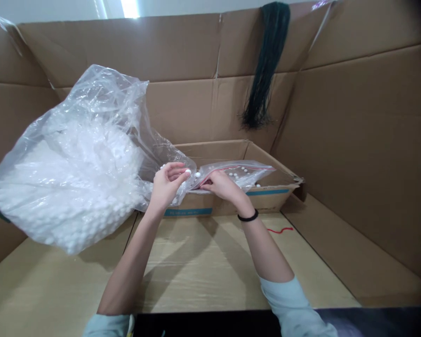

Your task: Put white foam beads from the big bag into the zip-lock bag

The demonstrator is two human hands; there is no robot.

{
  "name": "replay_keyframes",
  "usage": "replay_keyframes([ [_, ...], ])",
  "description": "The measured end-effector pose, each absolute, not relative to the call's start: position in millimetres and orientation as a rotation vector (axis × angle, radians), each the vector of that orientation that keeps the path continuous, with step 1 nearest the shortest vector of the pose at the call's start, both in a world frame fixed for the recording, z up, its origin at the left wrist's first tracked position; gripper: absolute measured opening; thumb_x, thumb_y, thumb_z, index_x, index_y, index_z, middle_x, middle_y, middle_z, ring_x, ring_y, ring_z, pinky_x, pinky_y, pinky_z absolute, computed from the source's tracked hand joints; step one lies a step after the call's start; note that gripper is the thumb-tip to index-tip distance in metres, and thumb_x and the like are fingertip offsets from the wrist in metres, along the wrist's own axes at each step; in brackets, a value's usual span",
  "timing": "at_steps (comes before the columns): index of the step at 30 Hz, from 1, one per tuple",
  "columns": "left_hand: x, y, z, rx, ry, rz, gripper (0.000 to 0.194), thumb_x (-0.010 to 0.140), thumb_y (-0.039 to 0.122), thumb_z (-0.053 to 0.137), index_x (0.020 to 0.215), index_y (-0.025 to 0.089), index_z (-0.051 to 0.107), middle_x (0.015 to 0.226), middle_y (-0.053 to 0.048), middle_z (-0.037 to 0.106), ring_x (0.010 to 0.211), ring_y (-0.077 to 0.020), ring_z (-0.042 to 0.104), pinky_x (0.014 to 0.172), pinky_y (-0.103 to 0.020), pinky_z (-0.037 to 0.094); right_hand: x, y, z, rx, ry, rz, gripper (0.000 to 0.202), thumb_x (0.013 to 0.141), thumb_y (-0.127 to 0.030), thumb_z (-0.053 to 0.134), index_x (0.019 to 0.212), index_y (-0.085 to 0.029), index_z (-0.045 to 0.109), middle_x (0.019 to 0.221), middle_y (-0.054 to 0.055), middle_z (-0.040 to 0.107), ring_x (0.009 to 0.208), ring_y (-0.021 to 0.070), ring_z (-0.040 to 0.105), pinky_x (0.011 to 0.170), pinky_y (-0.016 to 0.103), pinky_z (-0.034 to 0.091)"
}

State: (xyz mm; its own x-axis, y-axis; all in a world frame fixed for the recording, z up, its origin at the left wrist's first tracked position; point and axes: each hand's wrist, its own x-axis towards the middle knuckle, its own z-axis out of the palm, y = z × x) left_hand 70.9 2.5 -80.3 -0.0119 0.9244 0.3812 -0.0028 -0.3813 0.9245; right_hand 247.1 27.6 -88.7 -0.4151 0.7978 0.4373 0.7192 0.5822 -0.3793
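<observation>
A white ball (188,172) sits between the thumb and fingers of my left hand (169,180), by the mouth of a large clear bag (70,173) full of white balls. My right hand (221,183) is closed on the edge of a smaller zip bag (247,172) with a red seal line and several white balls in it. Another white ball (198,175) shows between my hands. Both hands are over the front edge of an open cardboard box (228,204).
Tall cardboard walls (182,51) surround the wooden table (196,262). A dark green bundle of strands (268,65) hangs on the back wall. Right of my right forearm, a short red string (280,230) lies on the table.
</observation>
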Motion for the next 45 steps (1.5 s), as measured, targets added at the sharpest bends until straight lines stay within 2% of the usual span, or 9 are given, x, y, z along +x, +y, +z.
replay_keyframes([
  [4, 72, 2, -81, 1.469, 1.013, 1.491, 0.039, 0.063, 0.032, 0.073, 0.095, 0.014, 0.059, 0.092, -0.010, 0.069, 0.087, -0.0190, 0.066, 0.084, -0.035, 0.049, 249, 26, -85, -1.196, -2.247, 0.257, 0.015, 0.078, -0.012, 0.058, 0.076, -0.018, 0.072, 0.079, 0.004, 0.073, 0.073, 0.0150, 0.065, 0.068, 0.024, 0.046],
  [14, 74, -2, -78, 1.527, 0.914, 1.490, 0.028, 0.065, 0.028, 0.073, 0.087, 0.014, 0.064, 0.092, -0.008, 0.070, 0.089, -0.0177, 0.065, 0.087, -0.033, 0.049, 262, 7, -62, -1.218, -2.139, 0.124, 0.015, 0.077, -0.016, 0.060, 0.075, -0.019, 0.074, 0.078, 0.003, 0.074, 0.069, 0.0165, 0.067, 0.064, 0.024, 0.045],
  [22, 73, -9, -75, 1.503, 0.795, 1.406, 0.028, 0.067, 0.032, 0.073, 0.089, 0.015, 0.070, 0.092, -0.008, 0.072, 0.091, -0.0201, 0.066, 0.086, -0.034, 0.051, 259, -20, -48, -0.845, -2.045, 0.357, 0.012, 0.078, -0.023, 0.060, 0.075, -0.019, 0.072, 0.078, 0.002, 0.072, 0.072, 0.0140, 0.064, 0.067, 0.025, 0.046],
  [32, 71, -11, -75, 1.560, 0.820, 1.408, 0.026, 0.068, 0.030, 0.072, 0.090, 0.018, 0.073, 0.091, -0.006, 0.073, 0.088, -0.0208, 0.066, 0.083, -0.035, 0.052, 246, -15, -54, -0.811, -1.962, 0.376, 0.014, 0.078, -0.020, 0.059, 0.070, -0.018, 0.070, 0.077, 0.003, 0.069, 0.071, 0.0129, 0.062, 0.068, 0.026, 0.046],
  [45, 76, -14, -73, 1.714, 0.899, 1.538, 0.020, 0.072, 0.026, 0.068, 0.090, 0.019, 0.074, 0.094, -0.005, 0.073, 0.092, -0.0202, 0.066, 0.088, -0.034, 0.050, 242, -12, -58, -0.787, -1.933, 0.304, 0.016, 0.080, -0.018, 0.056, 0.070, -0.019, 0.069, 0.078, 0.003, 0.068, 0.072, 0.0130, 0.061, 0.071, 0.026, 0.046],
])
